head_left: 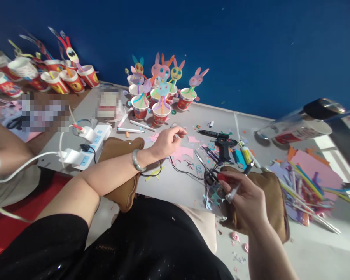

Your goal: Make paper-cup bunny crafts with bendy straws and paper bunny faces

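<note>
My left hand [169, 142] is over the middle of the table, above pink paper scraps [183, 152]; its fingers are loosely bent and nothing shows in them. A grey bangle [137, 160] circles that wrist. On the right, my right hand [249, 194] is closed round a white pen [236, 190] with a black and silver end. Something small and red [222, 177] shows at its fingertips; I cannot make out what. Just left of this hand lie scissors [210, 177] and pale blue paper cutouts [215, 196]. Beyond them rest a black glue gun [224, 149] and a black marker [212, 134].
Paper cups with rabbit figures [161, 112] stand at the back; more cups [71, 79] are at left. A power strip [95, 146] with cables lies near a co-worker's arm [11, 144]. Brown cushions [121, 167] overhang the edge. A clear bottle [297, 124] and straws [306, 186] are at right.
</note>
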`<action>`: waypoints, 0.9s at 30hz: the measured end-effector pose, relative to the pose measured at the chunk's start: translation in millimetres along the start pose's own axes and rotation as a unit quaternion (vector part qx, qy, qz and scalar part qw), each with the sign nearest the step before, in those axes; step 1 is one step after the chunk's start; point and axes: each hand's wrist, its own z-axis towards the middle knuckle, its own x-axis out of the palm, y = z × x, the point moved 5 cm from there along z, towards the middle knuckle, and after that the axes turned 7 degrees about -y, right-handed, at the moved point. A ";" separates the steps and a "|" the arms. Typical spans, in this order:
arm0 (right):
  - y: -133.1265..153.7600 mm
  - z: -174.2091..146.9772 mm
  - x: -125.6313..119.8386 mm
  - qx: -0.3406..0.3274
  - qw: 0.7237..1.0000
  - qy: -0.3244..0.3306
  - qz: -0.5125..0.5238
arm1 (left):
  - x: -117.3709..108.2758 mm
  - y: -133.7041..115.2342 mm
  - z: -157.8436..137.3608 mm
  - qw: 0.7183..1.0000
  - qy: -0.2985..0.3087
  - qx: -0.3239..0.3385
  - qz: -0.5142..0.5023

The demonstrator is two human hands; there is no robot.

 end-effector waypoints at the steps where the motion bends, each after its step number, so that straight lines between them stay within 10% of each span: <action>1: -1.2 -7.2 -2.8 0.012 1.000 -0.003 0.003 | -0.6 0.3 0.1 1.000 -0.012 0.006 -0.008; 16: -6.1 -21.0 -6.2 -0.029 0.999 0.013 0.000 | -6.4 -0.9 -14.2 0.980 -0.042 0.165 0.107; 20: 1.4 -30.6 10.5 -0.079 0.996 0.025 0.023 | 14.5 -22.9 -27.2 0.937 0.070 0.265 0.217; 27: 20.1 -51.7 37.7 -0.186 0.981 0.049 0.041 | 54.4 -33.6 -42.5 0.835 0.255 0.247 0.421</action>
